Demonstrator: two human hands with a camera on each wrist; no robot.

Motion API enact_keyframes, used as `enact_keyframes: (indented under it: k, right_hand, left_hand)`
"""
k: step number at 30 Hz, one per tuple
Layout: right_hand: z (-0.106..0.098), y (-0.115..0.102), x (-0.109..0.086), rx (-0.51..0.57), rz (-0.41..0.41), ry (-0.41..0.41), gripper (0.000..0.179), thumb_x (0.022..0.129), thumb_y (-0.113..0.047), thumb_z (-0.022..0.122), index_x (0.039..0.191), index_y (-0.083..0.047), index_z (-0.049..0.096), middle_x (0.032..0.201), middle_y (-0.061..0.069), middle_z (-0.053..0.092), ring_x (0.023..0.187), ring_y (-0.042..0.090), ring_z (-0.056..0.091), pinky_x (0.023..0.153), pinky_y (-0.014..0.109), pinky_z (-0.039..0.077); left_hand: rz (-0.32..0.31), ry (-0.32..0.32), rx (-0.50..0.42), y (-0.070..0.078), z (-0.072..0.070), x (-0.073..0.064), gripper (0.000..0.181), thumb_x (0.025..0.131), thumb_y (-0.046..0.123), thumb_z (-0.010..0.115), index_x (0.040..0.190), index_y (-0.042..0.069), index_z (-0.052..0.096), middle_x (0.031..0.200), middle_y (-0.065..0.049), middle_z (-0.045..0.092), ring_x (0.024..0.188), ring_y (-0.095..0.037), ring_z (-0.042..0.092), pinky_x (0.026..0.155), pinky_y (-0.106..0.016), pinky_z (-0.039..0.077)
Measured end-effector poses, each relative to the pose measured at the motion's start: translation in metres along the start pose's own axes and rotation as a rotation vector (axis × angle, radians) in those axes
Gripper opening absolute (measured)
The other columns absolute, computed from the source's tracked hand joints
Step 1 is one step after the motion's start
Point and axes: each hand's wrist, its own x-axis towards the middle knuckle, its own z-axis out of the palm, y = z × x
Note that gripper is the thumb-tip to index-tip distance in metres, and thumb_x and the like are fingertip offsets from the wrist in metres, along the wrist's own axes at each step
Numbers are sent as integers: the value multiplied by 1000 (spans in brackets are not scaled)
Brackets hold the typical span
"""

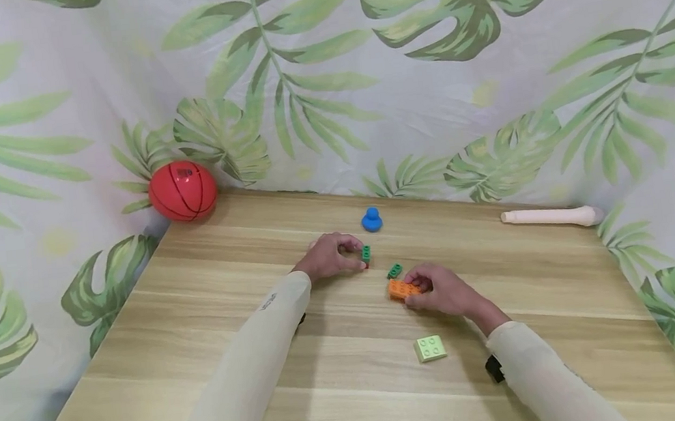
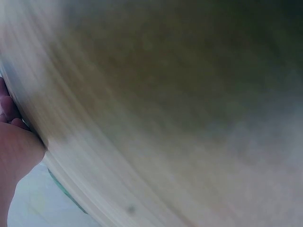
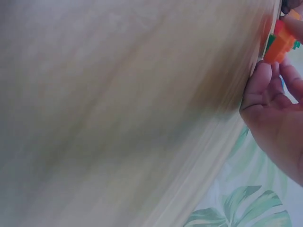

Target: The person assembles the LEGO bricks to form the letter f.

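Observation:
In the head view my left hand [image 1: 328,256] pinches a small green toy brick [image 1: 366,253] between thumb and fingers, with a bit of red showing at its lower end. My right hand [image 1: 442,290] grips the right end of an orange toy brick [image 1: 400,289], whose studs face up. Just behind the orange brick lies another small green brick [image 1: 394,271]. The right wrist view has the orange brick [image 3: 279,47] at the fingertips, with red and green pieces beside it. Only part of my left hand [image 2: 16,142] appears at the left wrist view's edge, its brick hidden.
A pale yellow-green brick [image 1: 431,348] lies nearer me on the wooden table [image 1: 236,358]. Beyond the hands sits a blue knobbed piece [image 1: 372,220]. A red ball [image 1: 184,191] occupies the back left corner, and a pale pink stick [image 1: 551,217] lies at the back right.

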Motion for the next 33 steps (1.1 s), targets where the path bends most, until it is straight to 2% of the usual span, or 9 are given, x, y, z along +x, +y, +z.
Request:
enact_keyframes:
  k: [5, 8, 14, 18, 26, 33]
  right_hand:
    - [6, -7, 8, -15, 5, 76, 30, 97, -19, 81, 123, -7, 72, 120, 11, 73, 107, 23, 67, 94, 39, 56]
    - [8, -16, 18, -35, 10, 132, 33, 98, -19, 80, 127, -7, 72, 128, 13, 72, 115, 28, 67, 102, 49, 56]
    - [7, -32, 41, -72, -46, 210, 37, 97, -17, 82, 130, -4, 69, 124, 15, 73, 113, 32, 69, 101, 50, 58]
    - [7, -40, 53, -103, -93, 219, 38, 96, -15, 82, 130, -3, 69, 122, 16, 73, 111, 33, 70, 100, 50, 59]
    - [8, -53, 66, -165, -89, 205, 37, 96, -15, 83, 130, -4, 73, 124, 16, 72, 113, 34, 70, 100, 51, 58]
    - [8, -55, 71, -176, -78, 197, 38, 95, -14, 83, 131, -3, 74, 122, 17, 71, 113, 35, 69, 100, 51, 57]
  left_hand:
    - [-7, 5, 17, 1, 0, 0, 34, 88, 34, 90, 118, 23, 79, 124, -1, 76, 123, -22, 64, 117, -57, 33]
    - [-9, 2, 13, 2, 0, 1, 34, 87, 33, 90, 118, 23, 79, 125, -1, 76, 123, -22, 65, 117, -56, 33]
    - [-8, 1, 12, 3, 0, 1, 34, 87, 34, 91, 118, 24, 80, 123, 0, 76, 121, -22, 64, 114, -54, 33]
    - [-10, -6, 5, 2, 0, 0, 34, 86, 34, 91, 118, 24, 80, 122, 0, 76, 121, -22, 64, 113, -54, 33]
    - [-2, -15, 15, -1, 0, 1, 39, 87, 34, 91, 122, 24, 80, 120, -1, 76, 118, -22, 64, 110, -51, 34]
    - [-9, -11, 33, 1, -2, 0, 34, 88, 35, 90, 118, 23, 80, 118, 0, 75, 118, -22, 63, 109, -50, 33]
